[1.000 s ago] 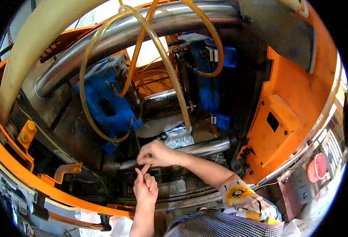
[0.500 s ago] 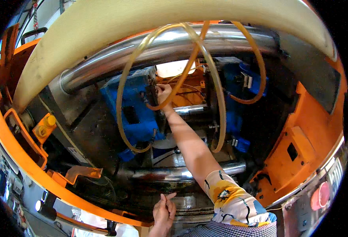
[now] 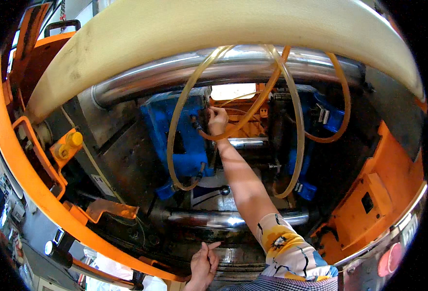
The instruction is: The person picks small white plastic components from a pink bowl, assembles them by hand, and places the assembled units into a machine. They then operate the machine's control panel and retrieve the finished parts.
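My right hand (image 3: pixel 218 120) reaches deep into a machine, its bent fingers pressed together against the inner face of the left blue metal block (image 3: pixel 158 128). What they grip, if anything, is too small to tell. A hose fitting (image 3: pixel 195 121) sits on the block beside that hand, and an amber hose (image 3: pixel 245 123) passes over the wrist. Low in the view, my left hand (image 3: pixel 202 269) hovers above the machine's near edge, fingers loosely bent and apart, with nothing visible in it. Across the gap stands the right blue block (image 3: pixel 299 155), partly in shadow.
A thick cream-coloured curved tube (image 3: pixel 214 24) spans the top. Behind it and below run polished steel bars (image 3: pixel 223 219). Looped clear hoses (image 3: pixel 172 145) hang between the blocks. An orange frame (image 3: pixel 44 203) surrounds the opening, with a yellow knob (image 3: pixel 74 139) at left.
The whole view has shifted, so the machine appears farther right and slightly lower. My right hand stays at the left block's face; its fingers have moved slightly. The left hand keeps its pose.
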The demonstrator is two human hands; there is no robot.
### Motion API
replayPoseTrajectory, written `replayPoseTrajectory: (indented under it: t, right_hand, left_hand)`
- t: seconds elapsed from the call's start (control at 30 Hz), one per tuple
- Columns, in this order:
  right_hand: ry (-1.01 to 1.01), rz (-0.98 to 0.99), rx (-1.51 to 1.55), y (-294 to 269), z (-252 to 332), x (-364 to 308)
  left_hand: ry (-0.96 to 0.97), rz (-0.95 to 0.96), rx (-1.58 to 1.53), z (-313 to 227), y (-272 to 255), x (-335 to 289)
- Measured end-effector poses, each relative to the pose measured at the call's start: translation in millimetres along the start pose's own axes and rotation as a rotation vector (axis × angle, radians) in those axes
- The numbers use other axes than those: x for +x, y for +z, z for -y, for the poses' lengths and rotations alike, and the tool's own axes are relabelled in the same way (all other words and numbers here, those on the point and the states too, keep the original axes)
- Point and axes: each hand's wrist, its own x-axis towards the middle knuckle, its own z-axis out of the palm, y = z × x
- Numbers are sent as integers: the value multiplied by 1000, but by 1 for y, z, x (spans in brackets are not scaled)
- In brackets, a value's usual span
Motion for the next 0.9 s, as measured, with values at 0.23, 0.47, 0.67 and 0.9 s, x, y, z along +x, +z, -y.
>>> replayPoseTrajectory:
  t: [0.23,0.47,0.67,0.9]
  right_hand:
    - [-38,28,-38,2,7,-2]
    - [152,143,185,16,-27,-6]
    - [-273,330,-83,-26,-45,10]
    - [267,917,314,-234,155,-69]
  left_hand:
    - [6,5,16,2,-3,1]
    - [-18,-118,42,10,-9,5]
    - [16,-33,-74,35,-19,22]
    - [-98,19,-148,63,-1,37]
